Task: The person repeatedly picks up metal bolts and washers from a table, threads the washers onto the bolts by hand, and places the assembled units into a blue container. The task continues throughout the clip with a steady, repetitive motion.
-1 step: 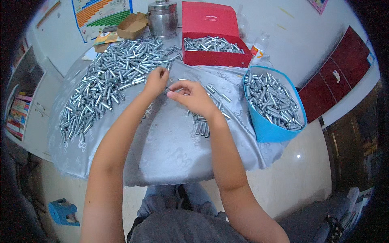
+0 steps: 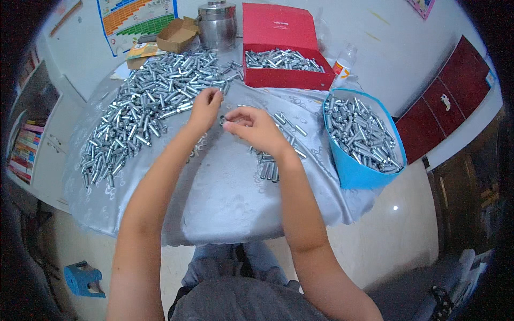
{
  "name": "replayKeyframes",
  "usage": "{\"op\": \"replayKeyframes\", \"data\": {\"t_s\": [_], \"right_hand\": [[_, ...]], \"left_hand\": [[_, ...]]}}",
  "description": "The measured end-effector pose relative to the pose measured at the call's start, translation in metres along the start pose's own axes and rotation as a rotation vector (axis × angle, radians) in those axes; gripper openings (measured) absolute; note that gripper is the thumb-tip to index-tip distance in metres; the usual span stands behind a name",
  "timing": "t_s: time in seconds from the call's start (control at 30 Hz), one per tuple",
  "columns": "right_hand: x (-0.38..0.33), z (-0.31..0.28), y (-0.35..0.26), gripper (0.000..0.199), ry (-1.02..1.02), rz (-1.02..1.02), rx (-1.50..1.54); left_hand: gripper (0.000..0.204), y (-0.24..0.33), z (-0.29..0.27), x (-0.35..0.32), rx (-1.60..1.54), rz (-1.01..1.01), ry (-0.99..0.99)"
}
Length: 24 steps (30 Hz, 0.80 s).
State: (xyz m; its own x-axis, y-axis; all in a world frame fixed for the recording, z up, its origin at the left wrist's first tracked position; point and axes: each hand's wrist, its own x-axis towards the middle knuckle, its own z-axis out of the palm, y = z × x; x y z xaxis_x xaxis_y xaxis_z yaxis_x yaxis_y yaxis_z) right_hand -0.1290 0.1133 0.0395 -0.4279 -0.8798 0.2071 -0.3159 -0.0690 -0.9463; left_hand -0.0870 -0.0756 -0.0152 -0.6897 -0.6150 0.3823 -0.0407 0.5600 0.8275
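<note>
Toward the middle of the table my left hand (image 2: 205, 111) is at the near right edge of a big pile of short silvery metal cylinders (image 2: 160, 80). Its fingers are curled closed, and what they hold, if anything, is hidden. Just right of it, my right hand (image 2: 256, 128) pinches a small metal piece (image 2: 223, 120) with a dark opening, between thumb and fingers. Its exact kind is too small to tell. Beside and partly beneath the right wrist lies a smaller group of metal cylinders (image 2: 269, 171), some in rows. Small ring-like pieces (image 2: 197, 147) show by the left forearm.
A grey satin cloth (image 2: 225, 214) covers the round table. Behind stand an open red box (image 2: 289, 79) of cylinders, a steel canister (image 2: 217, 27), a cardboard box (image 2: 178, 36) and a plastic bottle (image 2: 344, 64). A blue bin (image 2: 364, 179) of cylinders stands right; a blue stool (image 2: 84, 279) is on the floor.
The whole view has shifted very slightly. Both hands keep nearly the same place and grip, and the metal pieces lie as before.
</note>
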Motion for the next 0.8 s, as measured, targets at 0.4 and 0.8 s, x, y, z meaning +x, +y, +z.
{"op": "replayKeyframes", "data": {"t_s": [0.4,0.8], "right_hand": [[-0.001,0.027,-0.001,0.026,-0.077,-0.041,-0.072],[-0.001,0.03,0.009,0.026,-0.158,0.009,0.004]], "left_hand": [[0.032,0.05,-0.047,-0.114,-0.527,0.105,0.316],[0.029,0.061,-0.049,-0.117,-0.507,0.093,0.319]]}}
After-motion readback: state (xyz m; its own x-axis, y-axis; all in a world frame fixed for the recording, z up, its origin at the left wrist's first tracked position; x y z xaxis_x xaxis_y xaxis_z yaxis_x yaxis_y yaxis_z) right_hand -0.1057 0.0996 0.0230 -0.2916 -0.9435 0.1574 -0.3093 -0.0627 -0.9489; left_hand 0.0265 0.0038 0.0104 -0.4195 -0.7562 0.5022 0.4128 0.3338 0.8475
